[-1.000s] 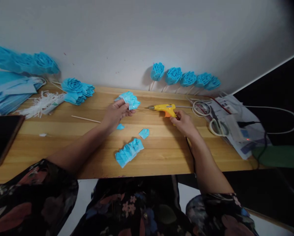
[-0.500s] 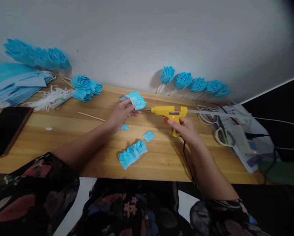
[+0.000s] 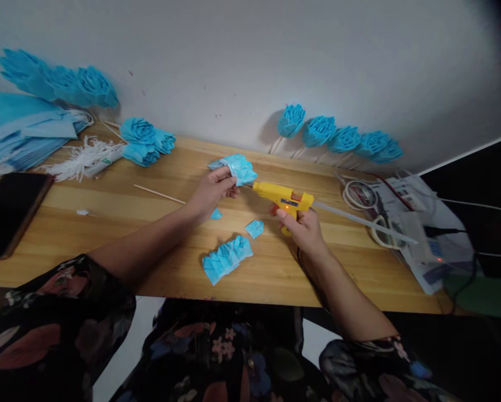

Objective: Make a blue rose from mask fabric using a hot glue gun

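Observation:
My left hand (image 3: 215,192) pinches a blue folded-petal flower piece (image 3: 242,168) above the table. A yellow glue gun (image 3: 280,195) is in the grip of my right hand (image 3: 303,226), its metal nozzle at the lower edge of the flower piece. Whether the tip touches it I cannot tell. A clear glue stick (image 3: 359,220) juts from the back of the gun, and a small light glows on its side. Below the hands lie a pleated strip of blue petals (image 3: 227,259), a single blue petal (image 3: 254,228) and another petal (image 3: 216,214) beside my left wrist.
Several finished blue flowers on sticks (image 3: 319,131) lean against the wall, with more flowers (image 3: 139,139) at left. Also left are face masks (image 3: 28,128), white ear loops (image 3: 81,159), a phone (image 3: 16,215) and a wooden stick (image 3: 160,194). Scissors (image 3: 386,231), tape (image 3: 359,195) and a power strip (image 3: 422,237) lie right.
The glue gun has swung so that its rear and glue stick slope downward, and its nozzle has come closer to the flower piece. The whole view has shifted slightly.

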`<control>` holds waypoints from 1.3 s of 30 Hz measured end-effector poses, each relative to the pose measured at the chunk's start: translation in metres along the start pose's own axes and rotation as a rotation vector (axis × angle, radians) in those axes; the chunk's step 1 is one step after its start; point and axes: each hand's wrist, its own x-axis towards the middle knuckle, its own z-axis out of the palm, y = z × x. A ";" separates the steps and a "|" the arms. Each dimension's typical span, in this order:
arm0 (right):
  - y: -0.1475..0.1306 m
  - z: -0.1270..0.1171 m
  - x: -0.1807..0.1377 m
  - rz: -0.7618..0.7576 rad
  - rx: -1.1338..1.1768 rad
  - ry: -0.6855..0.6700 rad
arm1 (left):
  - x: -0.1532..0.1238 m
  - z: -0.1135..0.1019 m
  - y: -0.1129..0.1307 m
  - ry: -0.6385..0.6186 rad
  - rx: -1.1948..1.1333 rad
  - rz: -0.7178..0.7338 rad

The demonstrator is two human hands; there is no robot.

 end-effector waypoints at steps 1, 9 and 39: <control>-0.001 0.001 0.000 -0.005 -0.006 0.005 | 0.000 0.000 0.000 0.003 0.004 -0.001; -0.005 0.002 -0.002 -0.059 -0.059 0.006 | -0.003 0.002 0.001 -0.007 0.003 -0.007; -0.012 0.005 0.001 -0.080 -0.135 0.031 | -0.005 0.003 0.001 -0.037 -0.005 0.004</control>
